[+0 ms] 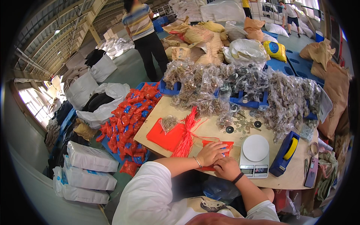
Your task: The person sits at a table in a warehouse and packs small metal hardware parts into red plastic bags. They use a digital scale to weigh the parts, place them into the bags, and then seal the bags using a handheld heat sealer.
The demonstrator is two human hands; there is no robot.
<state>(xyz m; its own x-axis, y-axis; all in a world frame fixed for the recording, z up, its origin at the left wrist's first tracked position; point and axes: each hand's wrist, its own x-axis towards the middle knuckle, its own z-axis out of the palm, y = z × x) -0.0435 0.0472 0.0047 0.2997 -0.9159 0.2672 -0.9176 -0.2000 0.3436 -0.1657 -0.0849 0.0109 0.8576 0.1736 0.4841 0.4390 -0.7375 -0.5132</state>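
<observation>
My left hand (210, 154) lies flat over a red plastic bag (230, 144) at the table's front edge, fingers stretched toward a blue patch on it. My right hand (227, 168) touches the lower part of the same bag with bent fingers, close against the left; its fingertips are partly hidden, so a grip cannot be made out. Left of the hands is a bundle of red plastic strings (188, 130). Beyond it lies a stack of flat red bags (160, 139) with a clear bag of screws (168, 123) on top. A white digital scale (255, 149) stands just right of my hands.
A blue tape dispenser (277, 166) and a purple smartphone (311, 171) lie on the right. Loose washers and nuts (243, 123) are scattered behind the scale. Heaped clear hardware bags (202, 78) line the back. Filled red bags (126, 121) pile up left. A person (143, 31) stands beyond.
</observation>
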